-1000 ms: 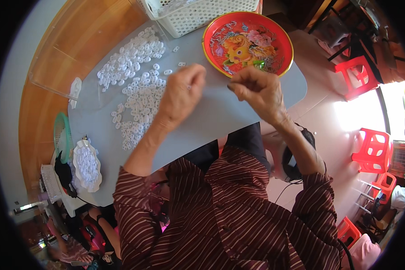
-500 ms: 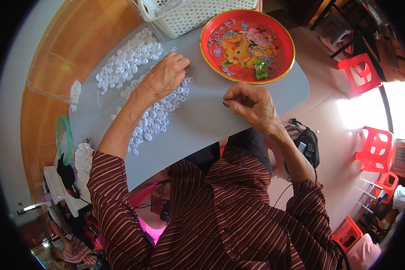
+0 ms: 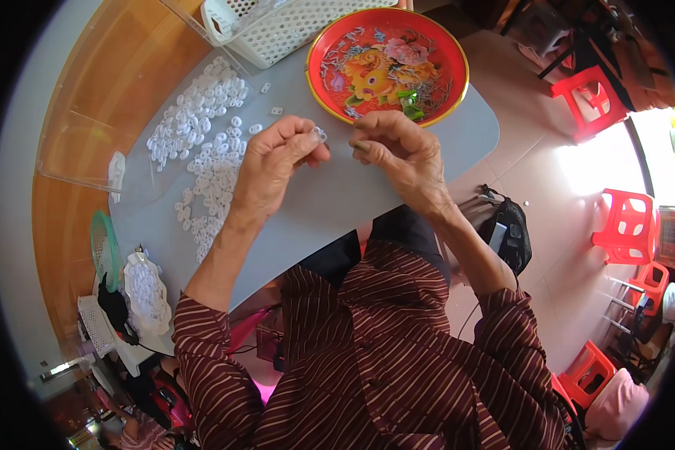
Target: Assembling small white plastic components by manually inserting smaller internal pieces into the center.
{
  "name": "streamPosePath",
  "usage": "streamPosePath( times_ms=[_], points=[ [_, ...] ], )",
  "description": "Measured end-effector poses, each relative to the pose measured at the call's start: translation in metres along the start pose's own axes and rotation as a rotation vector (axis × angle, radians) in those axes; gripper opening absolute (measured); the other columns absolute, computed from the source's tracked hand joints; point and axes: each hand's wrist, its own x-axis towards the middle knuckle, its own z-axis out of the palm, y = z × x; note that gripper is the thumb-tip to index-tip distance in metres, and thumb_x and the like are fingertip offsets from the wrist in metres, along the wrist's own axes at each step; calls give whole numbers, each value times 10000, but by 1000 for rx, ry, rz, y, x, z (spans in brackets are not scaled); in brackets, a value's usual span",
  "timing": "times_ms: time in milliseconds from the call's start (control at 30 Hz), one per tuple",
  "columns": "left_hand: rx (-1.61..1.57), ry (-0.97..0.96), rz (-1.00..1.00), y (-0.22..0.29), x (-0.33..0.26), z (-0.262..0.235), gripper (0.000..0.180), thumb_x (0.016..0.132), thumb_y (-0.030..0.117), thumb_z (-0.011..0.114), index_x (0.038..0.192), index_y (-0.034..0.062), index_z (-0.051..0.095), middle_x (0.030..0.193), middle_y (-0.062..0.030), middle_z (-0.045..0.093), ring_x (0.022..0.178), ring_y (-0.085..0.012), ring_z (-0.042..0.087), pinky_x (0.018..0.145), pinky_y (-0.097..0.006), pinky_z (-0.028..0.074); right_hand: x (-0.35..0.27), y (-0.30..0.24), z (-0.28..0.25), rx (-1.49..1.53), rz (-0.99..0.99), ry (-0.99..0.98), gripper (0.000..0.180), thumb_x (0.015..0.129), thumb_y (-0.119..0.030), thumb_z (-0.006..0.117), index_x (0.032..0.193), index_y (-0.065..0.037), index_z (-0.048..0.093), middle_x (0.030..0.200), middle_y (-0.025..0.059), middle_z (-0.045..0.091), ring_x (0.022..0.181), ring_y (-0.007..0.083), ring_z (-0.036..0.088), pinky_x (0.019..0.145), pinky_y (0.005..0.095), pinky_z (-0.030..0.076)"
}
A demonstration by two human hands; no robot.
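Note:
My left hand (image 3: 281, 157) pinches a small white oval plastic piece (image 3: 320, 134) between thumb and fingertips, above the grey table (image 3: 307, 202). Close to its right, my right hand (image 3: 405, 154) has thumb and forefinger nearly together; whatever sits between them is too small to make out. The fingertips of the two hands face each other, a short gap apart. Loose heaps of similar white pieces (image 3: 217, 169) lie left of my left hand. Beyond my right hand stands a round red flowered tray (image 3: 451, 67) holding many small thin metal parts and a bright green object (image 3: 410, 105).
A white perforated basket (image 3: 292, 37) stands at the far edge, beside a clear plastic panel (image 3: 90, 120). At lower left is a bag of white pieces (image 3: 148, 292). Red stools (image 3: 592, 112) and a black bag (image 3: 508, 232) are on the right.
My left hand has come from the heap toward the right hand, bringing a white piece. My right hand has shifted slightly. The whole view has moved a little.

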Motion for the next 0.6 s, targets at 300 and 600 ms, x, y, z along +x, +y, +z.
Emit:
streamPosePath(
  times_ms=[300,600],
  points=[
    [-88,2,28,-10,-9,30,145,897,137,569,935,4,613,771,-48,631,719,-104,572,694,-240,443,5,-6,8,-103,-65,92,231,848,-39,646,1068,1,587,890,34,626,837,88,593,734,231,492],
    [125,12,76,-11,-10,30,154,906,157,562,915,11,609,734,-25,622,705,-68,558,684,-217,447,7,-1,8,-86,-41,75,225,859,-58,638,1070,-1,587,858,34,631,805,86,591,731,231,492]
  ],
)
